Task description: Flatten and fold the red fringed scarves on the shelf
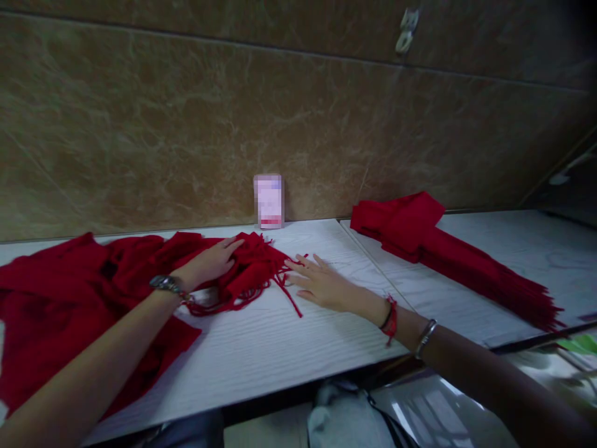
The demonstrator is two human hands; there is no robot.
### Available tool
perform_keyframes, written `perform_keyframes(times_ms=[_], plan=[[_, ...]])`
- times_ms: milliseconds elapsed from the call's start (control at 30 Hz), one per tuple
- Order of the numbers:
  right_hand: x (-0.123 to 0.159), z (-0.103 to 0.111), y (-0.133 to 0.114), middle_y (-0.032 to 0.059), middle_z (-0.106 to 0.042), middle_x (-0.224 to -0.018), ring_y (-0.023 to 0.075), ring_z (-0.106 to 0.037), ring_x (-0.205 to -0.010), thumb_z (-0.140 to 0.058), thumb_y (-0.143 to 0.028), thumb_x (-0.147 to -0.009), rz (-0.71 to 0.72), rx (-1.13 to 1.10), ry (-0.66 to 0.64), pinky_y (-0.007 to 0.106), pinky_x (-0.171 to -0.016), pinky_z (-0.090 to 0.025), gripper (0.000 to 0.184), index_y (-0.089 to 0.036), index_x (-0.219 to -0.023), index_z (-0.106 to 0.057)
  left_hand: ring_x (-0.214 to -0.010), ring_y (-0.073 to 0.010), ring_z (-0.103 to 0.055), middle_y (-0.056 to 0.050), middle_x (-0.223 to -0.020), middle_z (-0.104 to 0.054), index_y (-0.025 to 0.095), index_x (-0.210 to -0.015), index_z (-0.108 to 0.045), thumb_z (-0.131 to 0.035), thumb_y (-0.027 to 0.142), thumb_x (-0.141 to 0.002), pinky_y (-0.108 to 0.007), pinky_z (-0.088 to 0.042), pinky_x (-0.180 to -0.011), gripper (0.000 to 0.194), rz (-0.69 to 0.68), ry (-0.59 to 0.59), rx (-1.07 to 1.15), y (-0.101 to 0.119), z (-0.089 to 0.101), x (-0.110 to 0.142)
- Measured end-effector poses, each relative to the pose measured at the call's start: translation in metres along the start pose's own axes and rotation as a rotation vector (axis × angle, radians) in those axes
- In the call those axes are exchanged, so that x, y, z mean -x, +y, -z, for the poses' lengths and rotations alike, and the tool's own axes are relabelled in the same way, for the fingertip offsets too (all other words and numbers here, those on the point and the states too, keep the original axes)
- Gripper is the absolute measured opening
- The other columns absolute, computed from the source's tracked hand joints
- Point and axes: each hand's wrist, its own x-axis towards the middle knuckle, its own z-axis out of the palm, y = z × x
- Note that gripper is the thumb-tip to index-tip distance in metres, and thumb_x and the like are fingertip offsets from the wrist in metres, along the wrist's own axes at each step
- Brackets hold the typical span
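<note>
Loose red cloth (60,305): on the left part of the white surface (261,354), rumpled, layers bunched, near corner sticking out. Its fringe (292,300) is tangled, strands trailing toward the middle. By my read, this piece is well short of neat: not flat, edges not lined up, fringe not straight.

Left hand (217,261): palm down on the bunched part near the fringe, fingers mostly straight and a bit apart; I see no closed grip. Right hand (324,286): open, fingers spread, tips at the loose strands. I can't tell if any strand is pinched; nothing bulky in it.

Folded red cloth (403,230): off to the right, well apart from the loose one, no hand on it. Narrow layered strip, one end doubled over at an angle, fringe together at the other end. I'd call that one done or nearly so. So from my end: one piece in order, one in disorder.

Further out: pale upright card or phone (269,200), blurred, at the back edge between the two cloths, against the brown marbled wall (163,124). Small pale fitting (407,31) higher up on the wall.
</note>
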Motion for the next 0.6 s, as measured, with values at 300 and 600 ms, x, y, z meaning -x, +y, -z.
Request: perform_keyframes(times_ms=[300, 600], plan=[[-0.026, -0.003, -0.010, 0.0075, -0.026, -0.144, 0.0234, -0.019, -0.132, -0.046, -0.021, -0.084, 0.124, -0.052, -0.040, 0.048, -0.106, -0.017, 0.055, -0.019, -0.136, -0.030, -0.131, -0.0227, -0.024, -0.012, -0.142, -0.027, 0.014, -0.137, -0.023, -0.027, 0.033, -0.087, -0.043, -0.028, -0.102, 0.054, -0.003, 0.011, 0.091, 0.016, -0.020, 0.004], [-0.029, -0.017, 0.012, 0.0103, -0.063, -0.101, 0.0191, -0.056, -0.097, -0.040, -0.012, -0.086, 0.243, -0.009, 0.055, 0.036, -0.088, -0.043, 0.029, -0.015, -0.107, -0.060, -0.133, -0.0287, -0.011, -0.017, -0.146, -0.011, 0.011, -0.141, -0.013, -0.031, 0.052, -0.084, -0.044, -0.019, -0.105, 0.072, 0.123, 0.001, 0.096, 0.003, -0.019, 0.010]])
